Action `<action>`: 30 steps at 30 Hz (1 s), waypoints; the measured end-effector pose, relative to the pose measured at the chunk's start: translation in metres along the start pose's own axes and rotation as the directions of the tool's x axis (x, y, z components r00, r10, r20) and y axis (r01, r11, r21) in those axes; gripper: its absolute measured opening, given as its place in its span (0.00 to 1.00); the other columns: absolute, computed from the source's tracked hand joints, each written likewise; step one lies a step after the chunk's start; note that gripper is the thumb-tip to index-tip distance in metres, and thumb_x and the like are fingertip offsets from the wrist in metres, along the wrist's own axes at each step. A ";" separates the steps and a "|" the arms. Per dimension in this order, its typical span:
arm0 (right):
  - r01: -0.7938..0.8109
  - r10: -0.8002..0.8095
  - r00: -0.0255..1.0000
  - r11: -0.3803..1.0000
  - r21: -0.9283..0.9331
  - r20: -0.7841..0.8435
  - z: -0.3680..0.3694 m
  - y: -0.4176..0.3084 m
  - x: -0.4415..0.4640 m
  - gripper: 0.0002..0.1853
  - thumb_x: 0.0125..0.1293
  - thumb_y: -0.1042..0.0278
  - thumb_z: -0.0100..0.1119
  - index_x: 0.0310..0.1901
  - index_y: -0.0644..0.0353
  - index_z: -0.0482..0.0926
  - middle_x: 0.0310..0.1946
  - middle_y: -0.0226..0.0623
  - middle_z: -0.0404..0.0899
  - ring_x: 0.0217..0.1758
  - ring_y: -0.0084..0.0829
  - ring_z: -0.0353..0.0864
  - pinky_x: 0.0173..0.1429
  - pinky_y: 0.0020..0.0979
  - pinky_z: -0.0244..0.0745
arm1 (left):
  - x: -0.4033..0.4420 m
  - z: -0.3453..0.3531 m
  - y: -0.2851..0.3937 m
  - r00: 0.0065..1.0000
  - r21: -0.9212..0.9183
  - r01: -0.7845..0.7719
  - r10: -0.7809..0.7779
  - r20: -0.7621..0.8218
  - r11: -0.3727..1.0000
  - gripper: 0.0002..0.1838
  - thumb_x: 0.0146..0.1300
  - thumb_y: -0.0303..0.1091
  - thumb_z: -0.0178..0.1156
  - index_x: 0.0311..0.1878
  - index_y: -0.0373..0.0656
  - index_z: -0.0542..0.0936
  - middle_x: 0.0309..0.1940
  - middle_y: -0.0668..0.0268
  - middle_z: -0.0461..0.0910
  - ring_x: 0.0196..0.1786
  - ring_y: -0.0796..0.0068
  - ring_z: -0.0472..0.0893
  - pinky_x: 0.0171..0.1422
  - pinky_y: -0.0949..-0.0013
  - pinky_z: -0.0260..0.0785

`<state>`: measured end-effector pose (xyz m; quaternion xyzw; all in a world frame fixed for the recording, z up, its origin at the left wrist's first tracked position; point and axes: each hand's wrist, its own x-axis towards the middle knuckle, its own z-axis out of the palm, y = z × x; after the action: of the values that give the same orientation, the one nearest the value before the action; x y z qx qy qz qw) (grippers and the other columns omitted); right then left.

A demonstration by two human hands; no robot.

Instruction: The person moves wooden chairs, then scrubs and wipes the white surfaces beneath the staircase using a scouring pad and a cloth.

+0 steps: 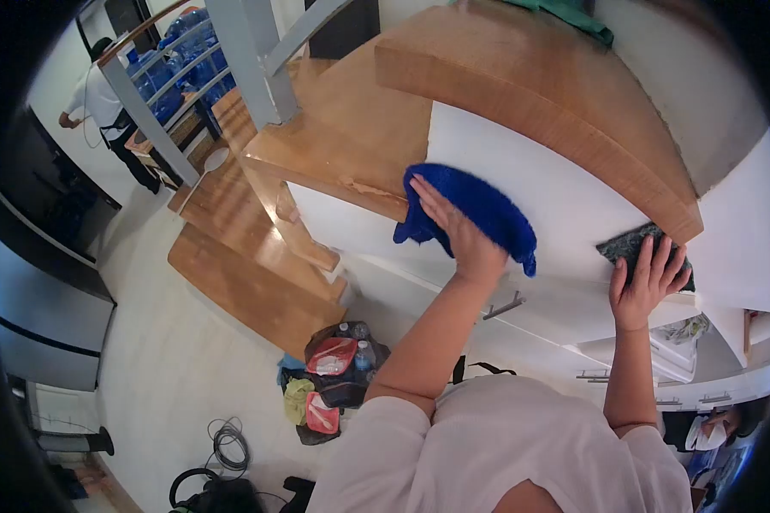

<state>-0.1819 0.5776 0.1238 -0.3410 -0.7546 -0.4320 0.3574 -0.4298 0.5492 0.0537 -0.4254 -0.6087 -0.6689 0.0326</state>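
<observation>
My left hand point(462, 235) presses a blue cloth point(479, 201) against the white riser point(522, 162) of a staircase, beside the end of a wooden tread. Its fingers are stretched forward and close together, and part of the cloth spreads out past them on both sides. Farther right, my right hand point(646, 282) rests with spread fingers on a dark grey-green cloth point(629, 250). That cloth lies just under the corner of the upper wooden tread point(539, 90). Whether the right fingers grip it at all is hard to see.
A green cloth point(573, 17) lies on the upper tread. Lower steps point(231, 286) descend left beside a grey railing post point(248, 60). Bags with bottles point(346, 363) and a coiled cable point(229, 445) are on the floor. One person point(107, 98) stands near blue water jugs point(158, 81); another point(714, 427) is at lower right.
</observation>
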 end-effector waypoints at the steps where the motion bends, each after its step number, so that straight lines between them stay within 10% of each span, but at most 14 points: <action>1: -0.001 0.001 1.000 1.000 0.002 0.000 0.000 0.000 0.001 0.26 0.62 0.55 0.52 0.59 0.59 0.70 0.63 0.48 0.64 0.70 0.55 0.51 0.70 0.53 0.28 | -0.006 -0.002 -0.006 0.999 0.036 -0.004 0.002 0.039 0.999 0.53 0.43 0.25 0.56 0.65 0.20 0.31 0.68 0.34 0.30 0.72 0.38 0.29 0.72 0.40 0.24; 5: 0.003 -0.003 1.000 1.000 0.003 -0.015 0.000 -0.002 0.002 0.26 0.63 0.57 0.53 0.60 0.60 0.68 0.63 0.48 0.64 0.70 0.56 0.51 0.70 0.53 0.28 | -0.059 -0.002 -0.048 0.969 0.274 -0.118 0.050 0.241 0.955 0.52 0.52 0.34 0.59 0.65 0.20 0.32 0.67 0.29 0.31 0.71 0.34 0.31 0.73 0.42 0.24; 8: -0.023 0.023 1.000 1.000 0.013 0.002 -0.002 -0.006 0.003 0.26 0.63 0.56 0.52 0.61 0.60 0.68 0.63 0.48 0.62 0.70 0.56 0.50 0.70 0.53 0.29 | -0.041 0.013 -0.014 0.999 -0.014 0.014 -0.015 -0.030 1.000 0.54 0.55 0.43 0.58 0.67 0.25 0.30 0.69 0.37 0.31 0.73 0.42 0.33 0.74 0.47 0.27; 11: -0.029 0.029 0.999 0.999 0.014 -0.031 0.001 -0.008 0.003 0.26 0.64 0.56 0.51 0.61 0.60 0.67 0.65 0.48 0.60 0.70 0.56 0.50 0.70 0.53 0.28 | 0.015 -0.007 0.031 0.976 0.024 -0.204 0.201 0.082 0.979 0.51 0.57 0.42 0.56 0.67 0.24 0.32 0.69 0.35 0.33 0.73 0.41 0.31 0.73 0.44 0.23; 18: -0.033 0.031 0.999 0.998 0.052 0.039 0.001 -0.010 0.001 0.26 0.62 0.58 0.53 0.61 0.56 0.68 0.66 0.45 0.59 0.71 0.53 0.49 0.69 0.56 0.28 | -0.062 0.004 -0.047 0.973 0.296 -0.043 -0.027 0.229 0.954 0.51 0.53 0.37 0.60 0.67 0.22 0.36 0.68 0.33 0.30 0.72 0.39 0.31 0.73 0.44 0.24; 20: -0.009 0.002 0.993 0.998 0.067 0.116 0.005 -0.022 -0.001 0.26 0.61 0.59 0.54 0.61 0.54 0.68 0.66 0.44 0.59 0.71 0.51 0.50 0.68 0.58 0.28 | -0.082 0.010 -0.074 0.984 0.091 0.094 -0.107 0.145 0.991 0.55 0.51 0.37 0.62 0.68 0.27 0.33 0.69 0.36 0.28 0.73 0.41 0.31 0.74 0.47 0.23; 24: 0.317 -0.368 0.882 0.925 0.208 0.293 -0.005 -0.096 0.070 0.28 0.57 0.64 0.49 0.63 0.47 0.67 0.68 0.23 0.58 0.72 0.23 0.54 0.69 0.52 0.41 | -0.077 0.007 -0.071 0.985 -0.082 0.144 -0.134 0.113 0.986 0.52 0.53 0.30 0.59 0.68 0.28 0.29 0.71 0.42 0.29 0.74 0.47 0.33 0.75 0.53 0.24; 30: 0.554 -0.633 0.738 0.767 0.325 0.235 0.034 -0.173 0.089 0.28 0.58 0.64 0.45 0.62 0.57 0.67 0.69 0.25 0.57 0.73 0.23 0.51 0.69 0.46 0.48 | -0.071 -0.016 -0.081 0.973 -0.071 0.188 -0.176 0.148 0.980 0.47 0.52 0.17 0.49 0.68 0.28 0.30 0.71 0.44 0.29 0.74 0.49 0.35 0.76 0.58 0.28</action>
<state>-0.3776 0.5579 0.1148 -0.1037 -0.9178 -0.3684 0.1054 -0.4390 0.5228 -0.0517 -0.4150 -0.6171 -0.6625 -0.0903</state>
